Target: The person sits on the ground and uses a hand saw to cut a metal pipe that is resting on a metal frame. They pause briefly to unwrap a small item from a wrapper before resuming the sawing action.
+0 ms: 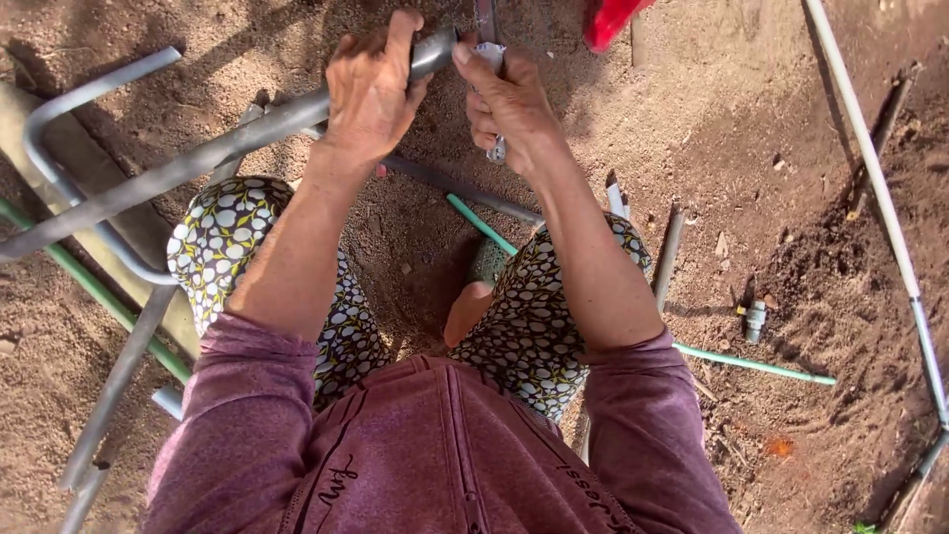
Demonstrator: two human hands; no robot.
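Head view: the left hand [371, 94] is wrapped around a grey metal pipe [198, 158] close to its open upper end, with the fingers [395, 40] curled together over the top of the tube and clamped on it. The pipe runs diagonally from the lower left of the view up to the hands, and passes over the left knee. The right hand [509, 104] sits just beside the pipe end; its fingers [479, 114] are folded together and clamped on a small pale, metallic-looking piece [491, 54], whose exact kind cannot be told, with the thumb pointing at the mouth of the pipe. The person is crouched over bare sandy ground [771, 129], wearing patterned trousers [529, 307] and a maroon long-sleeved top [435, 455]. A bent grey tube frame [69, 188] lies at the left, partly under the held pipe. A thin green rod [751, 365] lies on the ground to the right of the right knee, and a second green rod [94, 287] lies at the left. A long pale pipe [875, 168] runs down the right edge. A small metal fitting [755, 319] stands in the soil near the green rod. A red object [608, 20] shows at the top edge.
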